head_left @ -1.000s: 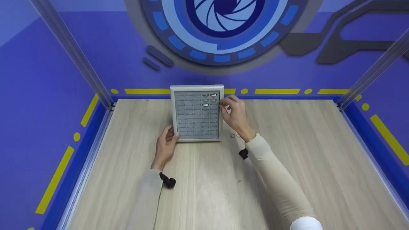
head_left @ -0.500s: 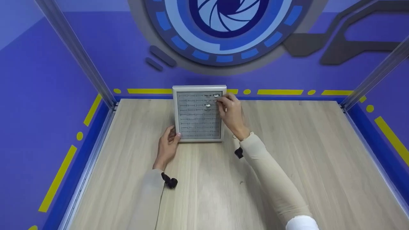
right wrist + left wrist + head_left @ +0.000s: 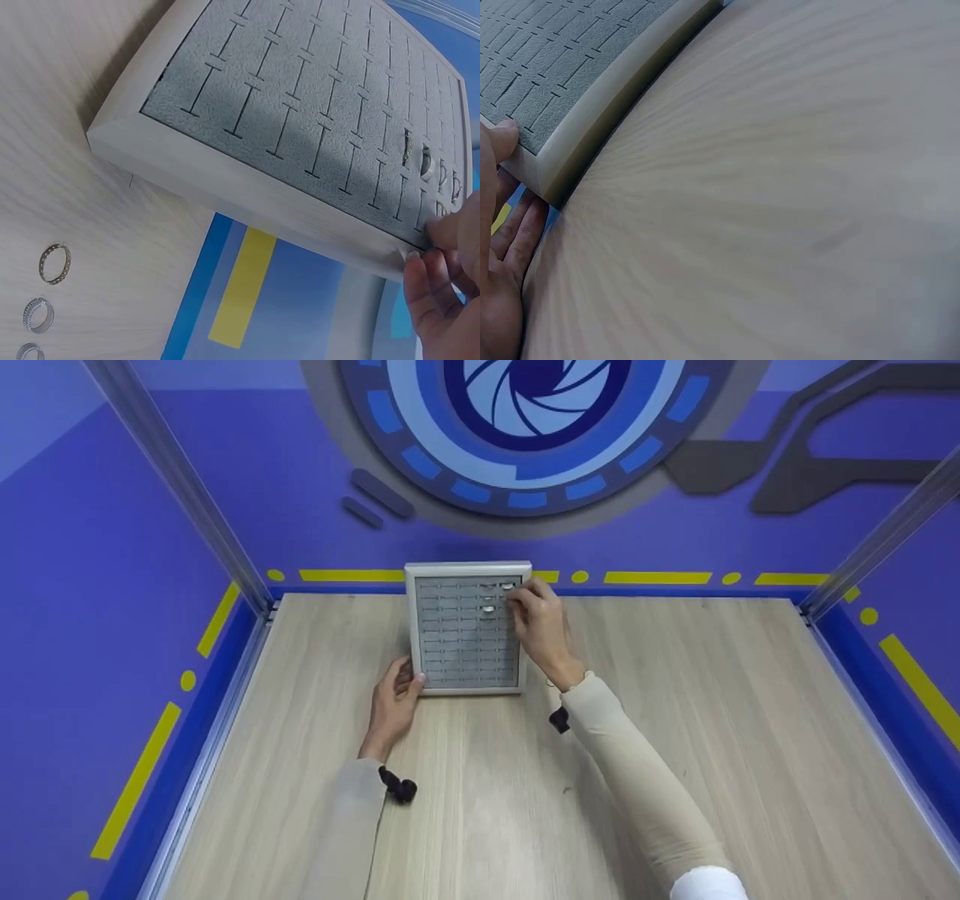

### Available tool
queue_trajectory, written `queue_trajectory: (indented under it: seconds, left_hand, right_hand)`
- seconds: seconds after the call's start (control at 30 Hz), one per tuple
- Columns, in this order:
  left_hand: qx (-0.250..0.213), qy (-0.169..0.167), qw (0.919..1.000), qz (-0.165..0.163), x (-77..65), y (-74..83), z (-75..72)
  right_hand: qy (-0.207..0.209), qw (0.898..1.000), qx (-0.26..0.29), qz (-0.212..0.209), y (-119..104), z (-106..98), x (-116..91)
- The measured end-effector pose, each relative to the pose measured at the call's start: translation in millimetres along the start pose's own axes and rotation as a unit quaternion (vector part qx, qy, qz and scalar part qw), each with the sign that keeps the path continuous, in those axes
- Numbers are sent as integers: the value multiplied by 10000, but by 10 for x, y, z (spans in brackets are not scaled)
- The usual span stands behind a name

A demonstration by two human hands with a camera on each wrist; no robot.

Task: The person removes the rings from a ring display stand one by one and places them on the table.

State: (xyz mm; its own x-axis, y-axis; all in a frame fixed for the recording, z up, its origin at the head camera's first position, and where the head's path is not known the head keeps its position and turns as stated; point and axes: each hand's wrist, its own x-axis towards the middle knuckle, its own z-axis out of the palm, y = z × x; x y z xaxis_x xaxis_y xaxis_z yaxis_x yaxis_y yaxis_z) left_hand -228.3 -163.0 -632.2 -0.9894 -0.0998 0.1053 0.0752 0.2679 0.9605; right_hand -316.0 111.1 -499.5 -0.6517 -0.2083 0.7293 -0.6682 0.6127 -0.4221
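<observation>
Left hand (image 3: 393, 699) pinches ring board (image 3: 457, 641), long axis sloping upward; right hand (image 3: 544, 628), grip unclear.

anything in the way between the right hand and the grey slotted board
Nothing visible: the right hand has its fingertips at the grey slotted board, near the upper right of its pale rectangular frame. The loose round metal rings lie apart on the wooden tabletop.

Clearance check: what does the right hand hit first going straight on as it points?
Likely the grey slotted pad of the ring display tray, near its upper right corner in the head view. The right hand seems at or almost against it; depth is unclear.
</observation>
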Motion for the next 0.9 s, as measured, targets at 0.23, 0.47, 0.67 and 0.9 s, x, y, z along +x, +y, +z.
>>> queue_trajectory:
  seconds: [0.23, 0.47, 0.67, 0.9]
  left_hand:
    - [30, 0, 10000, -27, -10, 0, 8]
    - [6, 55, 10000, 7, -20, 0, 22]
    - [71, 56, 9999, -49, -23, -4, 22]
    - [103, 46, 9999, -6, -15, 8, 7]
  right_hand:
    - [-70, 10000, 20, -19, -1, -38, -20]
    - [-81, 9998, 118, -128, 2, -56, -27]
    - [-179, 9996, 173, -90, -5, -89, -44]
    - [-94, 9991, 371, -198, -6, -128, -39]
